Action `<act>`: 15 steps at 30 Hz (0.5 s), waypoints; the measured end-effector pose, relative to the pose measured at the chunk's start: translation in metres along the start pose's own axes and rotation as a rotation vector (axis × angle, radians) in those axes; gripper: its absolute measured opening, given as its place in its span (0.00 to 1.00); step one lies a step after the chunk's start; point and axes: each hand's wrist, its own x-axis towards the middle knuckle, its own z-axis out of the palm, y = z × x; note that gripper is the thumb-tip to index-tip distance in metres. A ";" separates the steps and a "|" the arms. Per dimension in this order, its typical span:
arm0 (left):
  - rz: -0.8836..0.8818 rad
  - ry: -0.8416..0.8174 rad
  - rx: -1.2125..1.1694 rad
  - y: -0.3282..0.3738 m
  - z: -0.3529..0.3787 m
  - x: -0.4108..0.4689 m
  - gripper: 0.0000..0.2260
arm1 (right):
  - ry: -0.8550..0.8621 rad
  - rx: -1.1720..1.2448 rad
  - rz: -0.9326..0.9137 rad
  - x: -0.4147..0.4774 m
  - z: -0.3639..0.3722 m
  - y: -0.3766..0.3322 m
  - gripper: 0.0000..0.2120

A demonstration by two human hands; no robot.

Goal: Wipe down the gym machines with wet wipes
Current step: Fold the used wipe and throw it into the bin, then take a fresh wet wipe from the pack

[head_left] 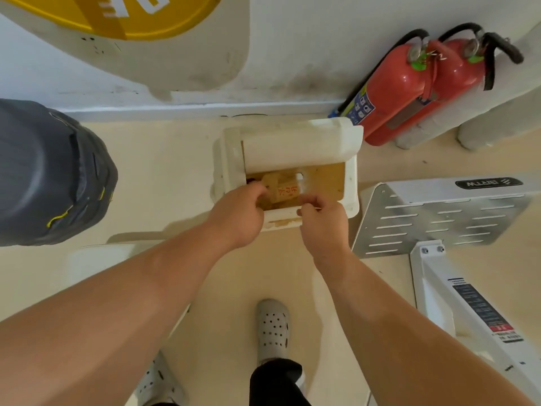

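White foam makes up the box [352, 183] that sits on the floor [175, 159] against the wall, and everything at this moment happens inside it. Its lid [298, 145] lies pushed toward the far side of the box, so the near half is open and shows a brown lining. In that opening lies a tan packet [285, 190] with red writing on it, which I judge to be the wet wipes, though no wipe as such shows. The left hand [238, 216] reaches into the near left part of the box, its fingers [257, 190] curled round the packet's left end. The right hand [323, 221] is at the near rim of the box, fingers [310, 202] bent tight and apparently pinching the packet's near right corner; whether they have the flap or a sheet I cannot tell, as the contact is hidden. To the right of the box stands a white machine frame [439, 218] with a slotted metal plate, not touched by either hand. Behind the box to the right lean two red fire extinguishers [409, 89], and well to the left of it sits a grey bag [49, 177]. As for progress, this looks like the very start — the supplies are only being fetched, no wipe is out, and no wiping is under way. By my reading all of the cleaning is left to do — the frame to the right of the box would be the nearest candidate.
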 end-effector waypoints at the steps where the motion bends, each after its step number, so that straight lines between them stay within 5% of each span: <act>1: 0.011 0.020 -0.027 -0.004 0.001 -0.005 0.18 | -0.005 0.001 -0.008 -0.008 0.002 0.005 0.15; 7: 0.026 0.288 -0.180 -0.066 0.002 -0.064 0.11 | -0.120 -0.075 -0.015 -0.058 0.048 0.028 0.10; 15: -0.449 0.378 -0.114 -0.241 -0.001 -0.162 0.05 | -0.457 -0.273 -0.005 -0.126 0.184 0.068 0.05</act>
